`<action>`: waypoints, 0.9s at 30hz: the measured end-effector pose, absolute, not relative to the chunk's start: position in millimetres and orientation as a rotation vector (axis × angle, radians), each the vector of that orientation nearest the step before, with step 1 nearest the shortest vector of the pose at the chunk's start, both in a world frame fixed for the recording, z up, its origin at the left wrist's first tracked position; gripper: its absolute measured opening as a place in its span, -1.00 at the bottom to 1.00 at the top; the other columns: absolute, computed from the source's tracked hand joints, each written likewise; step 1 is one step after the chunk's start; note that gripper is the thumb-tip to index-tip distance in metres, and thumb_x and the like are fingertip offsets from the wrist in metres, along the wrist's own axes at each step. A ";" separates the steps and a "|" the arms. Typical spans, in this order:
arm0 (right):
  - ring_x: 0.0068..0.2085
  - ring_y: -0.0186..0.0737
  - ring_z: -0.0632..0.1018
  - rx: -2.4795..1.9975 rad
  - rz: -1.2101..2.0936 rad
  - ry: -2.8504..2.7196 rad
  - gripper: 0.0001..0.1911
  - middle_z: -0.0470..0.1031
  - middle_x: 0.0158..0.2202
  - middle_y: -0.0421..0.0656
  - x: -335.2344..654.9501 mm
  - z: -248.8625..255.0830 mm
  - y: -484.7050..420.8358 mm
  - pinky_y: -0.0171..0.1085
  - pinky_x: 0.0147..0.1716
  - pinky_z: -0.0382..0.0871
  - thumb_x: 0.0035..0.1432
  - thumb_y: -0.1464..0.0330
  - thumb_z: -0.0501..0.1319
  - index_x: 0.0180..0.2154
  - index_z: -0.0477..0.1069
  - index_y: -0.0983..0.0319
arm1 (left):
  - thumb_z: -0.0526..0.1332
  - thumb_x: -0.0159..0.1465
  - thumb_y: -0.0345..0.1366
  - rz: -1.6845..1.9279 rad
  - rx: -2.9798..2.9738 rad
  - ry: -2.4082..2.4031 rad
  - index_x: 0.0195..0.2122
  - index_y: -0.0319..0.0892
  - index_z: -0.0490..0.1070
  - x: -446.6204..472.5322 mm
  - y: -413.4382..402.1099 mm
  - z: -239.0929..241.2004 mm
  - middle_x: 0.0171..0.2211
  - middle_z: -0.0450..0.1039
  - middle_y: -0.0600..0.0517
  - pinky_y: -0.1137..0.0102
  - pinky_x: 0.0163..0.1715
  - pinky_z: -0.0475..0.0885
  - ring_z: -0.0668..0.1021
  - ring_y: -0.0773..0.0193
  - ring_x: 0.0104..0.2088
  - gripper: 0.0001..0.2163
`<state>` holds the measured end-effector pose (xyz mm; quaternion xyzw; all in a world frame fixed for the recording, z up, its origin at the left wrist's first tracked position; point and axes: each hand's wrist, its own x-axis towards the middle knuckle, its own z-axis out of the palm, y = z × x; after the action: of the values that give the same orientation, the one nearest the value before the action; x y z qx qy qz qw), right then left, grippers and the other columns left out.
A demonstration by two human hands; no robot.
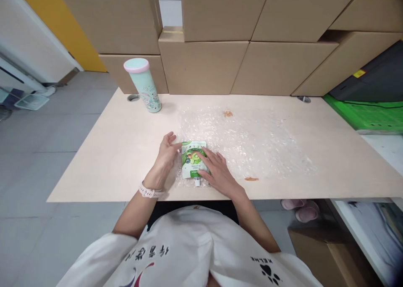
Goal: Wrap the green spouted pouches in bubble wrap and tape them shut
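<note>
A mint tumbler [146, 88] stands near cardboard boxes [204, 66].

My green and white pouch [190, 160] lies flat with fruit pictures on top, its words upside down to me. Its little white spout [197, 182] points at the table's [103, 161] front edge. Under it, at the front left corner, my clear, bumpy bubble wrap [252, 142] is spread out.

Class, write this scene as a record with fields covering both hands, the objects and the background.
Left hand: thumb at left edge of green-and-white spouted pouch
Right hand: fingers over the pouch's right side
Pouch: lying flat, spout at near end
Beneath: clear plastic bubble wrap on pale rectangular table
Far left: upright pink-rimmed mint-green cylindrical tumbler
Background: stacked brown cardboard boxes
</note>
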<state>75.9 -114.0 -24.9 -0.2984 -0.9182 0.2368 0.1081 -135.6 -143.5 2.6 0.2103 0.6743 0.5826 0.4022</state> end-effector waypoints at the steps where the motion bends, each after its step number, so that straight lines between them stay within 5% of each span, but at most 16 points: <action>1: 0.46 -0.09 0.04 -0.880 0.685 -2.699 -0.40 -0.06 0.49 -0.06 75.6 -25.0 -114.4 0.15 0.39 -0.12 0.45 0.08 -0.06 0.42 -0.03 0.03 | 0.36 0.09 -0.41 1.436 0.539 1.675 0.21 -0.10 0.26 -133.6 -153.9 1.8 0.12 0.38 -0.17 0.37 -0.19 0.48 0.57 0.18 -0.09 -0.37; 4: 0.45 -0.07 0.06 -0.886 0.652 -2.700 -0.41 -0.05 0.48 -0.04 74.5 -25.2 -115.4 0.13 0.39 -0.10 0.45 0.09 -0.05 0.41 0.00 0.06 | 0.40 0.12 -0.22 1.265 0.632 1.603 0.15 -0.20 0.32 -123.3 -189.9 -2.4 -0.25 0.53 -0.03 0.43 -0.45 0.44 0.56 0.30 -0.41 -0.43; 8: 0.45 -0.03 0.07 -0.880 0.645 -2.703 -0.40 -0.05 0.48 -0.05 72.8 -24.0 -115.9 0.16 0.37 -0.07 0.44 0.10 -0.04 0.42 0.00 0.05 | 0.43 0.06 -0.08 1.158 0.687 1.595 -0.07 -0.19 0.34 -102.7 -222.7 -7.6 -0.52 0.46 0.14 0.44 -0.61 0.39 0.45 0.36 -0.62 -0.50; 18: 0.39 -0.03 0.21 -0.701 0.785 -2.697 -0.40 0.04 0.46 -0.10 78.1 -15.7 -128.6 0.08 0.30 0.14 0.43 0.07 -0.01 0.41 0.01 0.00 | 0.49 -0.08 -0.16 1.494 0.380 1.547 -0.29 -0.15 0.30 -97.9 -228.5 -8.7 -0.46 0.51 0.13 0.40 -0.48 0.49 0.54 0.33 -0.54 -0.55; 23: 0.22 -0.01 0.42 -0.843 0.798 -2.489 -0.58 0.43 0.22 -0.04 98.9 -17.5 -143.4 0.07 0.19 0.31 0.44 0.17 0.01 0.21 0.36 0.11 | 0.48 -0.05 -0.19 1.820 0.316 1.805 -0.34 -0.14 0.33 -113.4 -242.5 1.2 -0.47 0.48 0.16 0.45 -0.41 0.48 0.52 0.36 -0.50 -0.63; 27: 0.10 -0.04 0.49 -0.908 0.912 -2.269 -0.71 0.53 0.04 -0.05 112.0 -22.1 -148.5 0.02 0.11 0.41 0.41 0.22 0.07 0.02 0.49 0.11 | 0.40 0.12 -0.18 1.789 0.702 2.172 -0.27 -0.08 0.41 -94.7 -246.9 5.7 -0.47 0.45 0.15 0.46 -0.40 0.40 0.48 0.34 -0.49 -0.78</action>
<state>112.0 -148.5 -22.1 -0.3356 -0.8393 0.3371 0.2633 -94.7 -246.9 5.7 0.2402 0.7436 0.6123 0.1205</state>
